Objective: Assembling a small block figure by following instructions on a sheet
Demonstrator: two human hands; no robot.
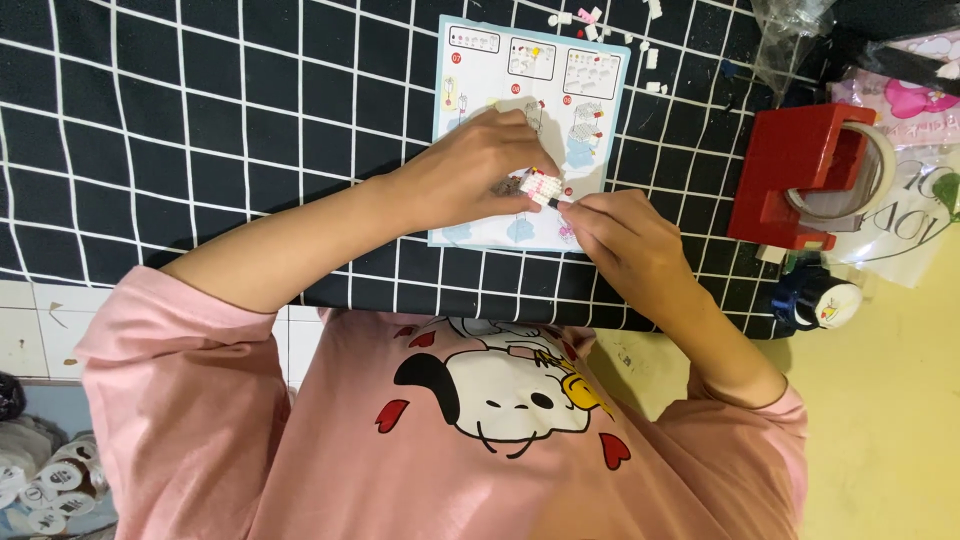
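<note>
My left hand (478, 165) pinches a small white and pink brick model (538, 187) above a light blue instruction sheet (600, 80). My right hand (622, 235) meets it from the right, its fingertips pressing a tiny piece against the model's lower right edge. Both hands hover over the sheet's lower half, which lies on a black cloth with a white grid (200, 130). The model is mostly hidden by my fingers.
Several small loose bricks (590, 18) lie beyond the sheet's top edge. A red tape dispenser (800, 170) stands at the right, with a dark blue and white small jar (818, 298) below it and clear plastic bags (790, 40) behind. My pink sleeves fill the foreground.
</note>
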